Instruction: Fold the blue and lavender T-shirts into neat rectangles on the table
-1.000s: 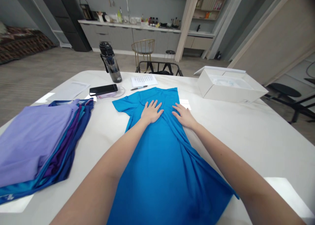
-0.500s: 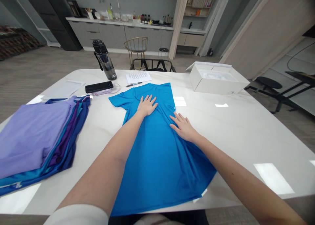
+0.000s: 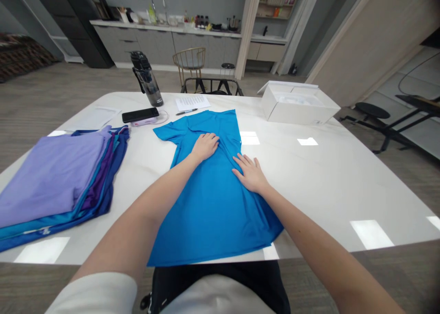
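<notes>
A blue T-shirt [image 3: 213, 208] lies spread on the white table, its neck end away from me. One short sleeve points out to the left; no sleeve shows on the right, where the side is folded inward with creases. My left hand [image 3: 205, 147] is on the upper chest part, its fingers curled in on the fabric and their tips partly hidden. Flat on the shirt's right edge rests my right hand [image 3: 251, 173], fingers spread. The shirt's lower hem reaches the table's near edge.
A stack of folded clothes [image 3: 58, 176], lilac on top, lies at the left. Farther back are a black phone [image 3: 140, 115], a water bottle [image 3: 148, 82], a pen [image 3: 186, 112], a printed sheet [image 3: 192, 103] and an open white box [image 3: 299, 105]. A chair [image 3: 211, 85] stands behind the table.
My left hand's fingers, spread flat before, are now curled in on the shirt. My right hand stays spread on the right edge. The lower right part of the shirt has drawn inward a little.
</notes>
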A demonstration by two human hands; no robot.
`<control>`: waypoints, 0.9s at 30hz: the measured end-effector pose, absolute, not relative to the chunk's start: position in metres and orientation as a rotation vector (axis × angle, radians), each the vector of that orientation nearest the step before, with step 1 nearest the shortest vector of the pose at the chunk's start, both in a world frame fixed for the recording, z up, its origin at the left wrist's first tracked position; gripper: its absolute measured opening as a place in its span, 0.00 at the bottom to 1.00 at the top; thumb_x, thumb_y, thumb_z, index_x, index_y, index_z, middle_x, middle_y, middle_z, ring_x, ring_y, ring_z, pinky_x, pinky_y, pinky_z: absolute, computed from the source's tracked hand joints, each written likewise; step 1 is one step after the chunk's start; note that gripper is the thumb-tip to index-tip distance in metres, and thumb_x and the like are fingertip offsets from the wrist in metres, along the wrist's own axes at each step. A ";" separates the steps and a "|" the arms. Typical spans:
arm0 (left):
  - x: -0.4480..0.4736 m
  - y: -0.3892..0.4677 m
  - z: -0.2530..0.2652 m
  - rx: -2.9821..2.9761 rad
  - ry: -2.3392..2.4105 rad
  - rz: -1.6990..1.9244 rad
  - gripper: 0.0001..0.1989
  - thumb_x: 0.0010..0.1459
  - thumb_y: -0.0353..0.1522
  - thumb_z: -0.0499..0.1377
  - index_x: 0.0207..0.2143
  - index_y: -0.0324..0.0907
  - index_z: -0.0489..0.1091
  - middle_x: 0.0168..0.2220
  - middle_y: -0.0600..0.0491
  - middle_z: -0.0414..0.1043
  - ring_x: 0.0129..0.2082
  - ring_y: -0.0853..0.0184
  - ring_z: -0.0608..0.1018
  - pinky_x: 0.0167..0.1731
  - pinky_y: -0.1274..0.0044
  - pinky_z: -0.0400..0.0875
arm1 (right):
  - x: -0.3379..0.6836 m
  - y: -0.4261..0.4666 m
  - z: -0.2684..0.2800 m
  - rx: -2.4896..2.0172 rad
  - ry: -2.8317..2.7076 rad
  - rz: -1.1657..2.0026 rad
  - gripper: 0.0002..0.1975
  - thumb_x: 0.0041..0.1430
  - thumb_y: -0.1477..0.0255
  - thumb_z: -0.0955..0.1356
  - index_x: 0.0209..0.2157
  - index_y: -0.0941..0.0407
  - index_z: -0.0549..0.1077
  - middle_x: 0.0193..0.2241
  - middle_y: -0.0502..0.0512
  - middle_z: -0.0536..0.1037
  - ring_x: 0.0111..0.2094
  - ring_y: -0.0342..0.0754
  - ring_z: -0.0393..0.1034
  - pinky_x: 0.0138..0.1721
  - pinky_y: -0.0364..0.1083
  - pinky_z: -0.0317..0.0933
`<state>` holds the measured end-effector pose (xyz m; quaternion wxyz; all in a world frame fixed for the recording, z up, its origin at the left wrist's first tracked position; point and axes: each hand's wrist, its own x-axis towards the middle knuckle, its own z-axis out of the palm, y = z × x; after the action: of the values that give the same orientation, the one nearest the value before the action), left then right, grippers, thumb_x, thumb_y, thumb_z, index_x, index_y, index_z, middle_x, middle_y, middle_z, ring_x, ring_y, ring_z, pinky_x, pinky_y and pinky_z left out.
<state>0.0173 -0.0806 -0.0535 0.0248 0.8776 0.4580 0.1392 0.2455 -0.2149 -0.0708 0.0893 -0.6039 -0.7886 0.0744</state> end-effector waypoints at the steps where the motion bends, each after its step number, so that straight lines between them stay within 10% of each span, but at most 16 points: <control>1: 0.016 -0.093 -0.053 2.717 1.403 0.434 0.22 0.71 0.34 0.46 0.61 0.44 0.70 0.62 0.43 0.69 0.63 0.55 0.68 0.64 0.62 0.57 | 0.246 -0.215 -0.071 -1.795 -2.344 0.217 0.31 0.73 0.52 0.55 0.72 0.46 0.57 0.73 0.52 0.53 0.73 0.60 0.47 0.71 0.70 0.39; 15: -0.001 -0.218 -0.070 2.567 1.475 0.187 0.33 0.72 0.50 0.41 0.74 0.48 0.52 0.76 0.48 0.45 0.75 0.55 0.48 0.72 0.54 0.38 | 0.243 -0.219 -0.067 -1.793 -2.287 0.177 0.30 0.73 0.54 0.58 0.70 0.50 0.62 0.72 0.57 0.58 0.71 0.61 0.52 0.70 0.66 0.43; 27: 0.034 -0.217 -0.054 2.867 1.224 0.294 0.16 0.72 0.35 0.50 0.57 0.45 0.71 0.53 0.45 0.74 0.54 0.57 0.74 0.55 0.66 0.65 | 0.276 -0.306 -0.036 -2.074 -2.196 0.118 0.21 0.71 0.61 0.62 0.59 0.54 0.72 0.52 0.64 0.77 0.54 0.61 0.70 0.52 0.54 0.62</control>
<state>0.0339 -0.2165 -0.0538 0.0050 0.9157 0.3908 0.0938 0.2758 -0.3063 -0.0358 0.0592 -0.6850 -0.7251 0.0389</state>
